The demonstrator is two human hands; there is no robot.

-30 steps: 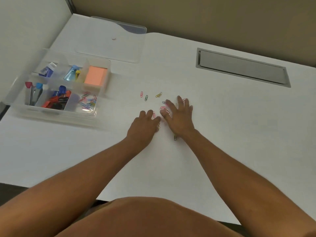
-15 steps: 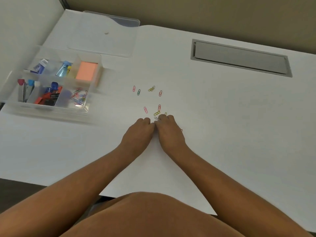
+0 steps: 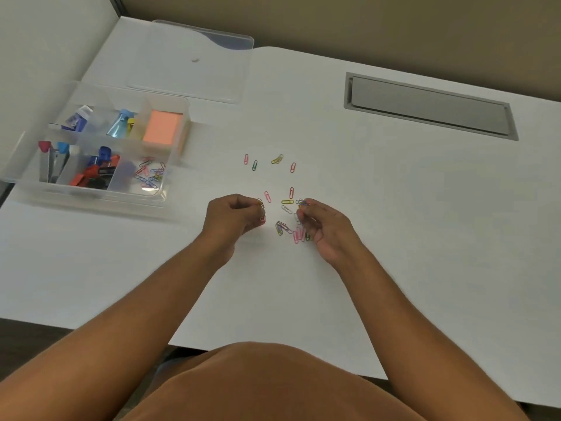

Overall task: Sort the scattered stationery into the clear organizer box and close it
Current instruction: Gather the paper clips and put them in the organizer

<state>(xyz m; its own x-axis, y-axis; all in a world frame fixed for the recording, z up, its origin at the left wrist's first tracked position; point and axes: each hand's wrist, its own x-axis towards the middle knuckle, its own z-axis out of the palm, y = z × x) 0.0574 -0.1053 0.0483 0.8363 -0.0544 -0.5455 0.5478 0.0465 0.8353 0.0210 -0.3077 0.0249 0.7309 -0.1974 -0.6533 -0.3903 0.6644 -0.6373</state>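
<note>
At the centre of the frame we see both hands raised just over the white table [image 3: 394, 238], set apart from each other with a small heap of coloured paper clips [image 3: 288, 230] lying between them. The left hand [image 3: 233, 217] has its fingers curled and pinches a few clips at its fingertips; the right hand [image 3: 328, 227] does the same, pinching a small bunch of clips between thumb and fingers. Above the hands, more loose clips [image 3: 277, 159] are scattered singly on the table: pink, green, yellow and red ones. In the left of the frame stands the clear organizer box [image 3: 91, 197], open, well apart from the hands. Its lower right compartment holds paper clips, the one above it holds an orange pad of sticky notes [image 3: 162, 127], and the other compartments hold binder clips and other small items we cannot make out. The box's clear lid [image 3: 194, 80] lies flat on the table in the upper left, just behind the box. A grey recessed panel [image 3: 431, 106] sits in the upper right of the table.
</note>
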